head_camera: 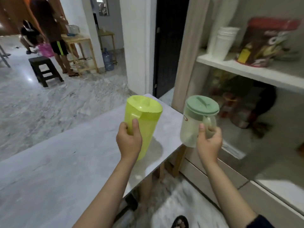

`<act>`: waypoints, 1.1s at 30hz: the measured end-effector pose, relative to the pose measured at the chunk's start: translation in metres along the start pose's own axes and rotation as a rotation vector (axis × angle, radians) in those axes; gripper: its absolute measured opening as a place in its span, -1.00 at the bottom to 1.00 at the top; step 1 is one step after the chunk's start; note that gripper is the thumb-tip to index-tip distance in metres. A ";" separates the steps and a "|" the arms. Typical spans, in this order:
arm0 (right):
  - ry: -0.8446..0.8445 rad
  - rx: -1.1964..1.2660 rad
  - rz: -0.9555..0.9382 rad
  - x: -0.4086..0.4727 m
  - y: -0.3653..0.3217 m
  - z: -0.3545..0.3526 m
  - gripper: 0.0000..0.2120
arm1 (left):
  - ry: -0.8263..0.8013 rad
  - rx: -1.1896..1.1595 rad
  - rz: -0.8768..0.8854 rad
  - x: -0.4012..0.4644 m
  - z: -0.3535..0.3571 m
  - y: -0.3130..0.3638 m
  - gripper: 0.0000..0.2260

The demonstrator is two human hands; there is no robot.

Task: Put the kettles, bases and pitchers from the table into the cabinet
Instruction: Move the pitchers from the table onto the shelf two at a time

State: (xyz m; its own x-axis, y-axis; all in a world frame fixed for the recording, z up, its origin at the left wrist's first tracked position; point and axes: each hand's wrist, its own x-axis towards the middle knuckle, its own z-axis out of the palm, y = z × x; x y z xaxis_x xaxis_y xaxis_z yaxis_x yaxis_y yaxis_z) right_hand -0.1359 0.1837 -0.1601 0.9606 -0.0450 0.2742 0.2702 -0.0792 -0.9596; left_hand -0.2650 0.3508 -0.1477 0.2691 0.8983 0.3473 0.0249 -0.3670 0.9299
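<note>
My left hand (129, 140) grips the handle of a yellow-green pitcher (146, 119), held above the right end of the grey marble table (65, 162). My right hand (209, 142) holds a clear pitcher with a pale green lid (195, 119) by its handle, just past the table's right edge and in front of the cabinet (246, 73). Both pitchers are upright, slightly tilted, and off the table. The cabinet's lower compartment is dark and blurred.
On the cabinet's white shelf stand stacked white cups (223, 41) and a brown-and-red bag (266, 41). Two people stand at a wooden table (79, 41) far left, near a dark stool (44, 69) and a water bottle (107, 59). A dark doorway (167, 46) is beyond the table.
</note>
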 end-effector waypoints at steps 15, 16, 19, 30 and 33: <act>0.677 -0.131 -0.195 0.021 -0.105 -0.382 -0.80 | -0.689 -0.597 0.081 -0.253 0.161 0.265 -0.60; 0.690 -0.144 -0.207 0.029 -0.113 -0.406 -0.81 | -0.690 -0.639 0.084 -0.268 0.171 0.285 -0.62; 0.682 -0.128 -0.225 0.053 -0.136 -0.470 -0.85 | -0.704 -0.739 0.096 -0.309 0.201 0.342 -0.70; 0.540 -0.163 -0.295 0.186 -0.159 -0.541 -0.80 | -0.618 -0.760 0.173 -0.328 0.346 0.436 -0.68; 0.497 -0.175 -0.235 0.228 -0.141 -0.529 -0.74 | -0.586 -0.732 0.161 -0.318 0.386 0.432 -0.68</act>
State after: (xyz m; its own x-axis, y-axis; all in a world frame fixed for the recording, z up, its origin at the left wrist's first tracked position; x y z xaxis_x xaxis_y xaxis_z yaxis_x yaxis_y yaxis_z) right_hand 0.0104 -0.3422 0.0718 0.7189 -0.4658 0.5160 0.4169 -0.3051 -0.8562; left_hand 0.0314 -0.1862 0.0967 0.6620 0.5130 0.5464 -0.6102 -0.0545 0.7904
